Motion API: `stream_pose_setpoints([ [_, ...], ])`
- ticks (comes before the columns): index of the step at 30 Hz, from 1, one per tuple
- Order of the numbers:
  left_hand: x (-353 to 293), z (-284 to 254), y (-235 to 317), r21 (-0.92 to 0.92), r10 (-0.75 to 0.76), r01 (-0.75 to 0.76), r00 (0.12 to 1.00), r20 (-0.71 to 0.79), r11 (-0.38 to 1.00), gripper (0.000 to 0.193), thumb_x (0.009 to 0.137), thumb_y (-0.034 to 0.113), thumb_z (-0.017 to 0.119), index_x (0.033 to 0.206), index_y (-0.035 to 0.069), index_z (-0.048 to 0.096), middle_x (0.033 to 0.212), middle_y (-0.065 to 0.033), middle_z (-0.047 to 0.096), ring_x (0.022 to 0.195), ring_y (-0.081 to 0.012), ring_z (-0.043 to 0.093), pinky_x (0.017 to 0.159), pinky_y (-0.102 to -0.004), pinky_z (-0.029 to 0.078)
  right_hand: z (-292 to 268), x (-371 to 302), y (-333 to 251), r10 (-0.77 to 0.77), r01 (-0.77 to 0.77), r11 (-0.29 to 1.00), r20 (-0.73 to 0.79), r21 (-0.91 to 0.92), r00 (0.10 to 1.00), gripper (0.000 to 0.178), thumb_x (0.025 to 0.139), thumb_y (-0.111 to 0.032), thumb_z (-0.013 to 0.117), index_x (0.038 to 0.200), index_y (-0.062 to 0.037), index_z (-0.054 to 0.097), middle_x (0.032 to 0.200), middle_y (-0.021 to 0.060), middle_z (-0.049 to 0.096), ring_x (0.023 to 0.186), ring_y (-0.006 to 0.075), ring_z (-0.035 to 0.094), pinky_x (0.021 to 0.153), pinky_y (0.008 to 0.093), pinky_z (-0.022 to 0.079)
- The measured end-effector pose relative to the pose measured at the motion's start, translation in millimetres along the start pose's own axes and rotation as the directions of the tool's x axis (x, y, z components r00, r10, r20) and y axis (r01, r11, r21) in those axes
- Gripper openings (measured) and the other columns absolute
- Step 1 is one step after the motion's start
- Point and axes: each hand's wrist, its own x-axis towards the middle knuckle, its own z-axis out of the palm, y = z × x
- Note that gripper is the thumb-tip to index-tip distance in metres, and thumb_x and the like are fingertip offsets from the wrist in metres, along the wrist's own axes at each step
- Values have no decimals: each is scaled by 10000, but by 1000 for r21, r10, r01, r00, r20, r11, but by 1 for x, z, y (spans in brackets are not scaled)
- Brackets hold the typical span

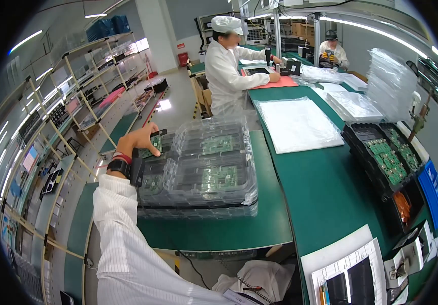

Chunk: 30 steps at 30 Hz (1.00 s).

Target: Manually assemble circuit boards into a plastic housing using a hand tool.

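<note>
Pale tube-framed shelving [79, 82] fills the left of a bright workroom, and a green workbench [272, 216] carries a stack of clear plastic blister trays [250, 190], with several green circuit boards [220, 178] showing through the plastic.

At the stack's far left corner, the person's left hand [138, 140] pinches a single green board [158, 143] between thumb and fingers. The pinched board sits at the fingertips, tilted, with the palm to its left and the lidded compartments to its right. The right hand is out of view.

By appearance, the step in hand is handling one board at the tray's end; whether it touches the tray beneath is hard to tell, as the hand hides that spot. The next move calls for a light edge grip, clear of the plastic rim.
</note>
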Motion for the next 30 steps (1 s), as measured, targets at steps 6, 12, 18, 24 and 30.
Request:
stream_pose_setpoints([
  [6, -20, -10, 11, -80, 188, -204, 967, -170, 976, 619, 619, 201, 875, 1108, 26, 539, 1026, -93, 617, 963, -240, 570, 872, -356, 443, -6, -3, 3, -7, 7, 1000, -19, -11, 1000, 180, 965, -129, 580, 995, 42, 630, 797, 65, 605, 638, 100, 540, 544, 218, 402],
  [12, -45, -37, 43, 43, 251, -250, 914, -319, 967, 350, 740, 156, 781, 988, -10, 598, 860, -122, 610, 816, -232, 567, 779, -354, 453, -15, -10, 15, -94, 97, 994, -54, 52, 994, 198, 966, -152, 584, 980, 37, 643, 769, 49, 601, 613, 91, 511, 526, 217, 370],
  [18, -112, -84, 129, 14, 225, -357, 557, -800, 934, 309, 778, 145, 763, 1004, 7, 603, 835, -74, 639, 763, -160, 607, 690, -336, 467, -19, -18, 9, -81, 86, 994, -79, 62, 994, 184, 960, -137, 584, 953, 36, 647, 759, 56, 601, 614, 99, 520, 532, 220, 378],
  [24, -173, -27, 280, -509, 124, -857, 498, -858, -84, 244, 916, 60, 637, 1133, 81, 527, 954, -19, 625, 808, -116, 624, 739, -277, 537, -3, -12, -9, -170, 177, 975, -66, 133, 983, 117, 928, -74, 601, 968, 33, 625, 778, 88, 607, 653, 151, 547, 592, 269, 442],
  [30, -225, 125, 452, -748, 438, -111, 751, -495, -655, 155, 927, 31, 598, 1032, 99, 506, 1158, -103, 634, 1040, -225, 651, 832, -402, 587, 45, 30, 9, -5, 41, 692, -52, 721, 999, 410, 911, -31, 623, 1292, 12, 479, 1093, 123, 601, 763, 157, 580, 675, 267, 477],
])
